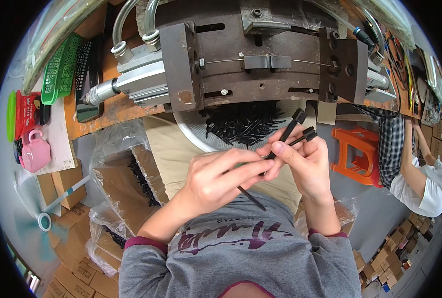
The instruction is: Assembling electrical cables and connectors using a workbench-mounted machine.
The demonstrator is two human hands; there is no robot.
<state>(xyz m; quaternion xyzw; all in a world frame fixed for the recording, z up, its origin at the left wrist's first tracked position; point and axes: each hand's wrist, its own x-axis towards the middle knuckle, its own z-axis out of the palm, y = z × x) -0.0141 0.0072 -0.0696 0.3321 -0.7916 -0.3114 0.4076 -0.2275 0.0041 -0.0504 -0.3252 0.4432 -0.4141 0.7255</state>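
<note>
In front of my body both hands meet over several thin black plastic rods with knobbed heads. My right hand [308,161] pinches them between thumb and fingers; one black rod [284,135] points up and away, and a second knobbed head [309,133] sticks out beside it. My left hand [226,171] has its fingertips closed on the same rods near their middle. A thin black rod end [251,197] slants out below my left fingers; which head it belongs to is hidden. Just beyond my hands, a white basin [193,131] holds a pile of similar black pieces [245,123].
A dark metal fixture [260,79] with an air cylinder [141,79] spans the bench ahead. At left are an open carton [114,184], a pink cup [35,151], a green basket [59,72] and a fan [44,221]. An orange stool [355,154] and another person [419,186] are at right.
</note>
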